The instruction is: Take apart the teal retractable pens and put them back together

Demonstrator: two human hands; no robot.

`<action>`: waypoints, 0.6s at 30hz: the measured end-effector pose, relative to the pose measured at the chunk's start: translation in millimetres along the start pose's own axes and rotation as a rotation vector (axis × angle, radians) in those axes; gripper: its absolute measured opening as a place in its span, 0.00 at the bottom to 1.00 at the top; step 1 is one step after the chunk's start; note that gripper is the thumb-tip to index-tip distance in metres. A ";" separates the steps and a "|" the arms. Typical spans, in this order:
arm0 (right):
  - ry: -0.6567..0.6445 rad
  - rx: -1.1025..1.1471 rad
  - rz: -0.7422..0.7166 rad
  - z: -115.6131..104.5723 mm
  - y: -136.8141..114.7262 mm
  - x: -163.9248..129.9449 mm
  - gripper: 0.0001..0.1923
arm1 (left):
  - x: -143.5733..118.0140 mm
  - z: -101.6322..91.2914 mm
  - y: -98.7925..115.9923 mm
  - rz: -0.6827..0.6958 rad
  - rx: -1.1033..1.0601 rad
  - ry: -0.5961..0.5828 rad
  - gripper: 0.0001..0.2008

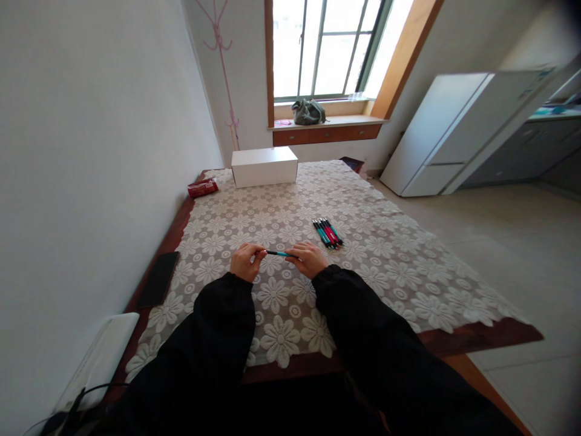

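Observation:
A black and teal pen point(276, 253) lies level between my two hands, a little above or on the lace tablecloth point(280, 339); I cannot tell which. My left hand point(246, 261) pinches its black end between thumb and fingers. At the teal end, my right hand point(308, 258) is closed around the tip in the same way. Just beyond the right hand, several pens point(327, 233) in teal, black and red rest side by side in a small row. Long black sleeves cover both forearms.
Toward the back of the table stand a white box point(264, 168) and a red packet point(203, 188). A dark phone point(158, 278) lies at the left edge, with a white device point(97, 360) and cables nearer me. The wall runs along the left side.

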State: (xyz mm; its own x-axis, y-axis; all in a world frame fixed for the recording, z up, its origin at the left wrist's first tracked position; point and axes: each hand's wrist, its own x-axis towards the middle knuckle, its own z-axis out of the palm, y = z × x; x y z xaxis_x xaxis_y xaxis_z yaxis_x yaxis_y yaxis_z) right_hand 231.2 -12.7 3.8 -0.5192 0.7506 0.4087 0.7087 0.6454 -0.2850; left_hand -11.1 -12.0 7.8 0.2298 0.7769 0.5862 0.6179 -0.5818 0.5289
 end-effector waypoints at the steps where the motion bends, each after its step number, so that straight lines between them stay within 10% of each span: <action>1: 0.001 -0.002 0.001 0.2 0.0 0.0 0.13 | -0.1 -0.2 0.5 0.006 -0.004 -0.001 0.08; 18: 0.018 0.052 0.015 1.6 -2.5 0.2 0.13 | 0.7 -4.5 6.9 -0.013 0.026 0.064 0.10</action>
State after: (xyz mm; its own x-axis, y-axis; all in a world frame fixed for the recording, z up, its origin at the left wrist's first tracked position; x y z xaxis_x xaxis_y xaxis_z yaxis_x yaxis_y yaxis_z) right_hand 228.5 -14.0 3.3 -0.5001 0.7578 0.4191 0.6900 0.6412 -0.3358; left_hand -10.1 -16.5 14.6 0.1738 0.7668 0.6179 0.6403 -0.5647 0.5207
